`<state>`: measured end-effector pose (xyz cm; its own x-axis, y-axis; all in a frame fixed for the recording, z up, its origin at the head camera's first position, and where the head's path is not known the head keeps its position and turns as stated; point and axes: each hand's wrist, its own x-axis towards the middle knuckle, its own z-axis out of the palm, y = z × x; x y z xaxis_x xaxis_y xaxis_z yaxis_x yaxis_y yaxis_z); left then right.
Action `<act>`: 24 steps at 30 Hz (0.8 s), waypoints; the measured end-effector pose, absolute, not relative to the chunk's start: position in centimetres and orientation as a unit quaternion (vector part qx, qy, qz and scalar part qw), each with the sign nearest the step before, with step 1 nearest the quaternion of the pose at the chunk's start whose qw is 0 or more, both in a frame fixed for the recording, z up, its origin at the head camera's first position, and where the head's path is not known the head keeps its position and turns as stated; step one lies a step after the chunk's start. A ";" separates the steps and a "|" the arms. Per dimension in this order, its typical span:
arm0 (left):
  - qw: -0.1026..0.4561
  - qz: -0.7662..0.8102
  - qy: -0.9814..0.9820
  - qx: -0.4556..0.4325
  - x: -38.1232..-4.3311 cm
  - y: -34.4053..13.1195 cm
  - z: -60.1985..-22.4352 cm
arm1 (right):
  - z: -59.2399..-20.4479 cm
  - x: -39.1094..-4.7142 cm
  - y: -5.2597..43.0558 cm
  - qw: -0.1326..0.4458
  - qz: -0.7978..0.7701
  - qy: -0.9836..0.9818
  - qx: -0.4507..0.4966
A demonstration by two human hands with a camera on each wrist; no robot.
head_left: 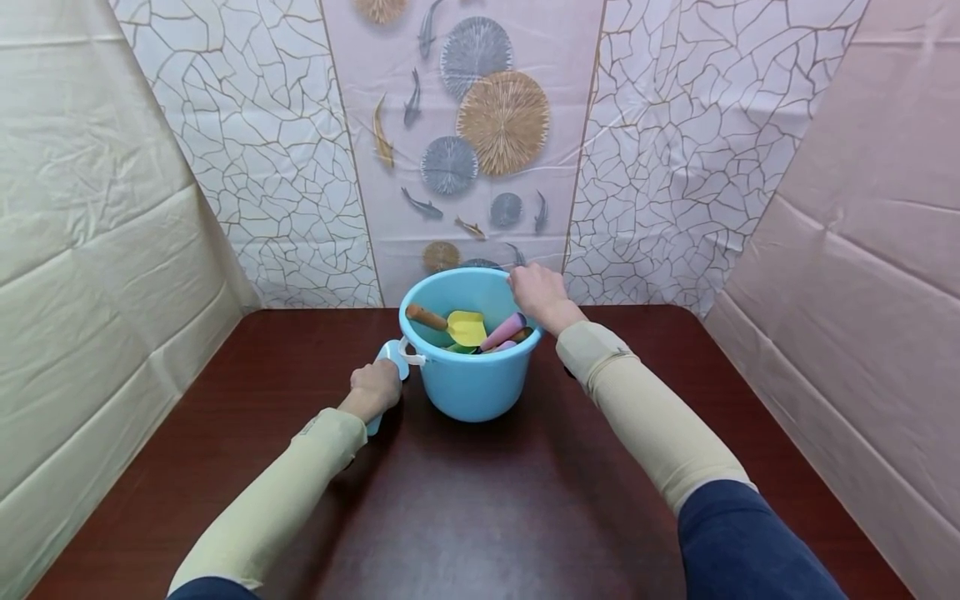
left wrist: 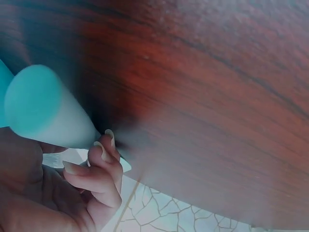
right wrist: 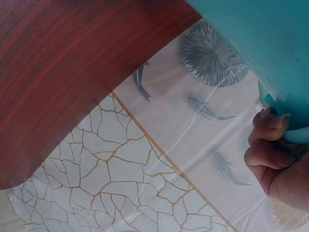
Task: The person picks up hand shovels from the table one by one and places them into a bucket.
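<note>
A light blue bucket [head_left: 472, 387] stands upright at the far middle of the table. My right hand [head_left: 542, 298] grips its rim at the back right; in the right wrist view, that hand's curled fingers [right wrist: 270, 157] hook over the rim. Beside the bucket's left side, my left hand [head_left: 373, 387] holds a light blue tool with a thick, rounded, blue-and-white handle [left wrist: 43, 104]. The palm covers much of this tool, so its exact kind is unclear. Inside the bucket lie a yellow-bladed trowel [head_left: 467, 328] with a brown handle and a pink-purple handle [head_left: 504, 330], among other partly hidden tools.
A white lug [head_left: 411, 353] juts from the bucket's left rim, near the held tool. The dark red-brown table [head_left: 480, 508] ends at a patterned cloth wall [head_left: 292, 167] just behind the bucket. Pale cloth walls [head_left: 847, 275] flank both sides.
</note>
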<state>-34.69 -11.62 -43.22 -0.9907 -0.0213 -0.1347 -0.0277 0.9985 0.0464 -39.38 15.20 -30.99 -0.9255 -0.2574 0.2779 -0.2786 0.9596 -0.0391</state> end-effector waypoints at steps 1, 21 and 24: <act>0.068 0.025 0.997 -0.012 -34.6 -11.6 -43.3 | -31.0 -39.4 15.2 0.137 0.039 -0.980 0.137; 0.044 0.026 0.999 0.015 -33.8 -11.9 -43.5 | -30.9 -39.3 15.2 0.132 0.036 -0.981 0.137; 0.039 0.029 0.999 0.017 -34.0 -12.1 -43.4 | -30.9 -39.3 15.2 0.133 0.036 -0.981 0.137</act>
